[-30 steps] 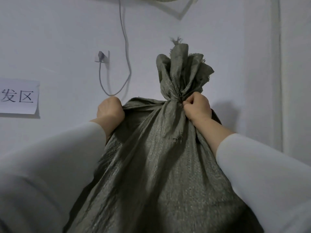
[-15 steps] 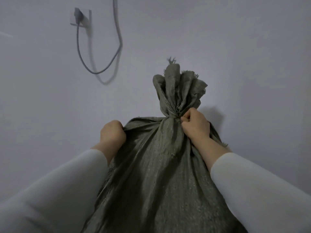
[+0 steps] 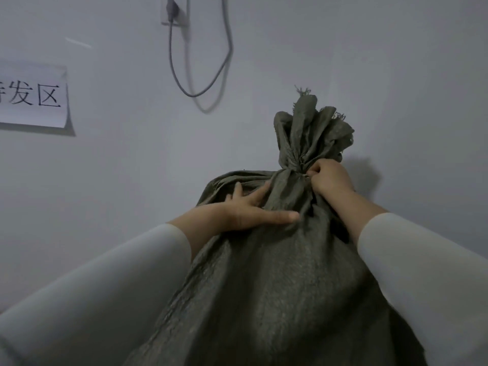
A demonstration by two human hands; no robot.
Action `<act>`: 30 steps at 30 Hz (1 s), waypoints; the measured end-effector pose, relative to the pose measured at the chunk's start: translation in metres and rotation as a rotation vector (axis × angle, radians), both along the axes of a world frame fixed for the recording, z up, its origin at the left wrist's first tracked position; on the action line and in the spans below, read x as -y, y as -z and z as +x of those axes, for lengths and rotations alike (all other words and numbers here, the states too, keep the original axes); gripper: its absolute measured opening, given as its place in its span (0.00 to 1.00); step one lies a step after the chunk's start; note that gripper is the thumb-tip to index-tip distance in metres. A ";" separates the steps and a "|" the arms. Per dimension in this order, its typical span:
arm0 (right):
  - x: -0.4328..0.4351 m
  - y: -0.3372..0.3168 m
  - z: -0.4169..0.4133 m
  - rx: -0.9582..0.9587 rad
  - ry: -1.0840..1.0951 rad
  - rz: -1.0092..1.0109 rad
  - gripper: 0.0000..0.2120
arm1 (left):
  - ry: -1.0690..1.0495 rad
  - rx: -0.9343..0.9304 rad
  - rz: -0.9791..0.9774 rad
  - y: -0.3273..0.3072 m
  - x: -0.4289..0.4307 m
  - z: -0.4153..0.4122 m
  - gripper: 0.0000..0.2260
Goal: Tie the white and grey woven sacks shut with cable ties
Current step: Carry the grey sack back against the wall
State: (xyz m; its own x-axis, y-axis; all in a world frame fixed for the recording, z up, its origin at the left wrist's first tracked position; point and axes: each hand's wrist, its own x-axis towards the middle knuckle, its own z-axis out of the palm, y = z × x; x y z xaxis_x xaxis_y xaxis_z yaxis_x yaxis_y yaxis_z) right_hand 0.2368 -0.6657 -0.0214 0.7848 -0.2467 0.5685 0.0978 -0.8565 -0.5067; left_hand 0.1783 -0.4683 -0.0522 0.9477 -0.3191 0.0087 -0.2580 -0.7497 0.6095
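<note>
Hands both on grey woven sack (image 3: 277, 286): left hand (image 3: 253, 211) flat, fingers spread, pressing its shoulder; right hand (image 3: 330, 178) curled, pinching the cinched neck. Sack stands against the wall (image 3: 396, 75), long axis vertical, mouth up. Dull olive-grey weave, creased, body full. Gathered top (image 3: 311, 136) flares above the neck, edges frayed.

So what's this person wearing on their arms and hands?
Both arms are in long, plain, pale off-white sleeves. The left sleeve and right sleeve stop short of the wrists. The left hand and right hand are bare, with no gloves, rings or watch in view.
</note>
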 end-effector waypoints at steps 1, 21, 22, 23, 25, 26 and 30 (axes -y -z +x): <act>0.003 0.001 -0.003 -0.021 -0.020 -0.014 0.10 | 0.011 0.005 0.044 0.003 0.006 -0.003 0.50; -0.006 0.030 -0.032 -0.602 -0.398 -0.156 0.23 | -0.011 0.004 0.378 0.013 0.038 0.000 0.47; -0.009 0.029 -0.033 -0.600 -0.358 -0.179 0.23 | -0.022 0.023 0.384 0.015 0.039 0.003 0.48; -0.009 0.029 -0.030 -0.591 -0.315 -0.216 0.24 | -0.030 0.042 0.381 0.017 0.039 0.006 0.48; -0.012 0.029 -0.032 -0.551 -0.161 -0.338 0.27 | -0.044 0.059 0.354 0.022 0.040 0.007 0.48; -0.014 0.028 -0.038 -0.506 -0.074 -0.394 0.28 | -0.045 0.056 0.334 0.022 0.039 0.007 0.50; -0.031 0.017 -0.074 -0.417 -0.178 -0.365 0.26 | 0.000 0.015 0.148 0.013 0.017 0.004 0.62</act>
